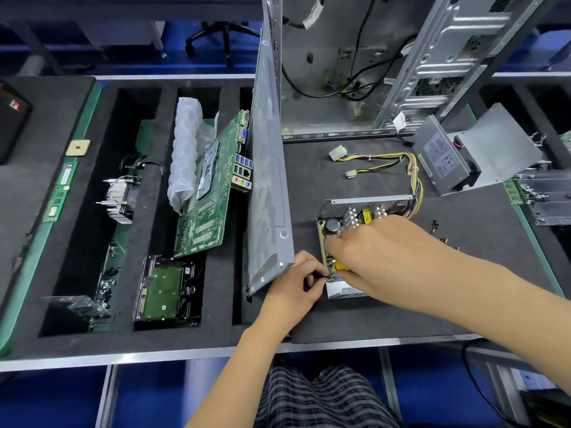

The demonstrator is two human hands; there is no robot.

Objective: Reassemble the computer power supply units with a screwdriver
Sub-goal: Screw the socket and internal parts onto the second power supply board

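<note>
Two bare forearms are seen, with no sleeve, glove, watch, ring or band visible on either as far as the frame edge. The left hand (pixel 293 281) and the right hand (pixel 375 257) are uncovered, and the nails on the left hand's fingers (pixel 315 270) are kept short. Below the arms, a garment (pixel 324 400) in a dark plaid of black, grey and white lines is worn over the lap.
</note>
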